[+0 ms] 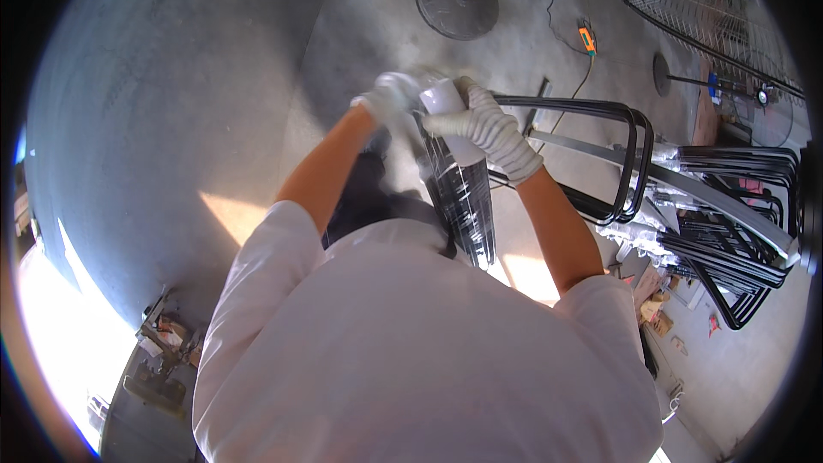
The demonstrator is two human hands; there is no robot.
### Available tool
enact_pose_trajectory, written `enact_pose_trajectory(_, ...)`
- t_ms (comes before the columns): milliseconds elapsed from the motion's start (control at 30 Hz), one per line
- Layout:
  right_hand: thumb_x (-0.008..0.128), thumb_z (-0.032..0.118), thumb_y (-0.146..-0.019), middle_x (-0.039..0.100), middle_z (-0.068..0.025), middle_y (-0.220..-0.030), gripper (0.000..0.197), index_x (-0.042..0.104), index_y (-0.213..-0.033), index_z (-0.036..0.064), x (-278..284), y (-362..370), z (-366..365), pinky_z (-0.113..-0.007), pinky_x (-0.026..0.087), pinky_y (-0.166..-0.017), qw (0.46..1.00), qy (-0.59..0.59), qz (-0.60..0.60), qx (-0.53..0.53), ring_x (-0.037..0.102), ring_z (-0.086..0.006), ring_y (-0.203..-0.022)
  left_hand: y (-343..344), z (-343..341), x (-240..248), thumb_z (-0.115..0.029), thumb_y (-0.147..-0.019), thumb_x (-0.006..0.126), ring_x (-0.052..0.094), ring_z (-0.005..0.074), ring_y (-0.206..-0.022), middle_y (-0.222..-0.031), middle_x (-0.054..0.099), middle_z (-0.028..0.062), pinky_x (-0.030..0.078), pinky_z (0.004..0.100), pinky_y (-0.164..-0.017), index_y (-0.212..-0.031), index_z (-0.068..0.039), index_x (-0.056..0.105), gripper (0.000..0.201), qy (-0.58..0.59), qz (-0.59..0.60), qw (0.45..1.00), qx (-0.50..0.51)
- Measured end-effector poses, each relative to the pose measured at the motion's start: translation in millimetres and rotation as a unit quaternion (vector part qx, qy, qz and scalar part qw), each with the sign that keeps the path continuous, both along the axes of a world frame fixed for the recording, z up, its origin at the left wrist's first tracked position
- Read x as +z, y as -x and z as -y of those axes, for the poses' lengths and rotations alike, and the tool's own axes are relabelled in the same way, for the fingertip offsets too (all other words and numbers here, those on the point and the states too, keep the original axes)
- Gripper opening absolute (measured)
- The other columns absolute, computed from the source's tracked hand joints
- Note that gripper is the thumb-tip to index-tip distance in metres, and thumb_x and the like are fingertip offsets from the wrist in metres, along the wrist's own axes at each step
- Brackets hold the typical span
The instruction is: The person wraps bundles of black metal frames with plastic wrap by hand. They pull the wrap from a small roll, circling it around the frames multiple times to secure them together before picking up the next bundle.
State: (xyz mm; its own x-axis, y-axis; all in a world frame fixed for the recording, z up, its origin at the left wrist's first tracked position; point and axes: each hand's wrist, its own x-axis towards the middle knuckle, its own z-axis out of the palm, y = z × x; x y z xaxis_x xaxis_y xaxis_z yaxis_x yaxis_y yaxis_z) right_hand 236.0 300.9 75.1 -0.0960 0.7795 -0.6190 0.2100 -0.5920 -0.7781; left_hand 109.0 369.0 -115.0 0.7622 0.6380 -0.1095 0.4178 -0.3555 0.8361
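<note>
Wrapping looked partway done: shiny film covered the black bundle (467,214).
The right hand (493,133) was clamped on the white roll (465,151) at the bundle's far end; the left hand (390,99) was blurred, its grip impossible to tell; some wrapping seemed left.

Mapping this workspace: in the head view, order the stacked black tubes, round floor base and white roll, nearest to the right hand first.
1. White roll: in the right hand.
2. Round floor base: ahead, toward the picture's top.
3. Stacked black tubes: far right.
</note>
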Motion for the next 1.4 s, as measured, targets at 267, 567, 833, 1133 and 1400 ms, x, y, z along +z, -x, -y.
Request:
enact_pose_trajectory(267, 0.081, 0.016, -0.051, 0.057, -0.0116, -0.093, 0.078, 0.040, -0.116, 0.0041, -28, -84, -36, -0.034, 0.048, -0.060, 0.983, 0.116, 0.136, -0.042, 0.057, -0.0207, -0.076, -42, 14, 37, -0.032, -0.087, 0.050, 0.055, 0.0136, -0.089, -0.095, 0.061, 0.0071, 0.042, 0.0247, -0.081, -0.109, -0.002, 0.054, 0.037, 0.479, 0.148, 0.865, 0.033)
enact_pose_trajectory(567, 0.061, 0.026, -0.078, 0.056, -0.0065, -0.102, 0.041, 0.048, -0.114, 0.0095, -143, -92, 38, -0.033, 0.046, -0.074, 0.930, 0.187, -0.252, -0.193, 0.054, -0.0173, -0.085, 9, 42, 9, -0.027, -0.084, 0.054, 0.056, 0.0142, -0.085, -0.091, 0.061, 0.0041, 0.045, 0.0291, -0.073, -0.100, -0.005, 0.056, 0.027, 0.080, -0.112, 0.954, 0.267)
enact_pose_trajectory(833, 0.053, 0.023, -0.084, 0.058, -0.0058, -0.100, 0.028, 0.053, -0.106, 0.0058, -175, -31, 55, -0.026, 0.045, -0.078, 0.972, 0.182, -0.138, -0.047, 0.054, -0.0144, -0.088, -22, 115, -64, -0.021, -0.079, 0.059, 0.058, 0.0188, -0.081, -0.091, 0.059, 0.0075, 0.049, 0.0324, -0.069, -0.100, -0.004, 0.054, 0.027, 0.348, -0.067, 0.930, 0.100)
enact_pose_trajectory(1133, 0.053, 0.021, -0.084, 0.061, -0.0053, -0.095, 0.022, 0.058, -0.098, 0.0060, -77, -29, -28, -0.022, 0.045, -0.078, 0.991, -0.030, 0.128, -0.027, 0.056, -0.0125, -0.088, 40, 108, 21, -0.021, -0.075, 0.066, 0.060, 0.0237, -0.086, -0.095, 0.059, 0.0164, 0.053, 0.0379, -0.074, -0.105, 0.004, 0.049, 0.043, 0.807, 0.210, 0.444, 0.327)
enact_pose_trajectory(1400, 0.026, 0.047, -0.090, 0.059, -0.0126, -0.105, 0.057, 0.053, -0.108, 0.0009, -103, 37, -64, -0.031, 0.034, -0.093, 0.877, 0.064, 0.268, 0.394, 0.051, -0.0248, -0.103, 75, 66, 49, -0.032, -0.076, 0.063, 0.060, 0.0244, -0.070, -0.082, 0.059, 0.0144, 0.054, 0.0336, -0.061, -0.099, 0.003, 0.051, 0.044, 0.733, 0.201, 0.552, 0.344)
